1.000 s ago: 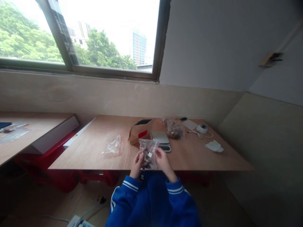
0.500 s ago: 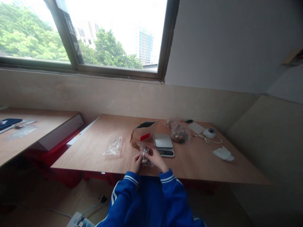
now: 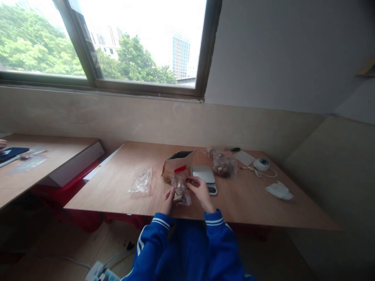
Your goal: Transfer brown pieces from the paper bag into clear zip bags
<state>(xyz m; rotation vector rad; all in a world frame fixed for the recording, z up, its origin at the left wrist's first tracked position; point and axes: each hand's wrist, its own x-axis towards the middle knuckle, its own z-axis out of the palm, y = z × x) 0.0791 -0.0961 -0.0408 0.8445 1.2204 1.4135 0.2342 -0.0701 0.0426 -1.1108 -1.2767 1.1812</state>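
A clear plastic zip bag (image 3: pixel 179 188) with small brown and dark pieces inside stands at the table's front edge. My left hand (image 3: pixel 168 198) is closed on its left side. My right hand (image 3: pixel 199 189) is beside the bag's upper right, fingers pinched on a small dark brown piece (image 3: pixel 189 180) too small to name. Behind the bag stands an open brown paper pouch (image 3: pixel 168 170) with a red label. A white kitchen scale (image 3: pixel 202 173) lies right of the pouch, its front partly hidden by my right hand.
Left on the wooden table (image 3: pixel 117 183) lies an empty clear bag (image 3: pixel 141 181). Filled clear bags (image 3: pixel 225 167), a green-tipped object (image 3: pixel 235 149), a white dome camera (image 3: pixel 260 164) with its cable and a crumpled white tissue (image 3: pixel 279 191) are to the right. Another person's hand (image 3: pixel 2 143) shows far left.
My right hand has moved right and up, out from the bag's middle, with a small dark piece in its fingers. More of the bag shows. Another person's hand has appeared far left.
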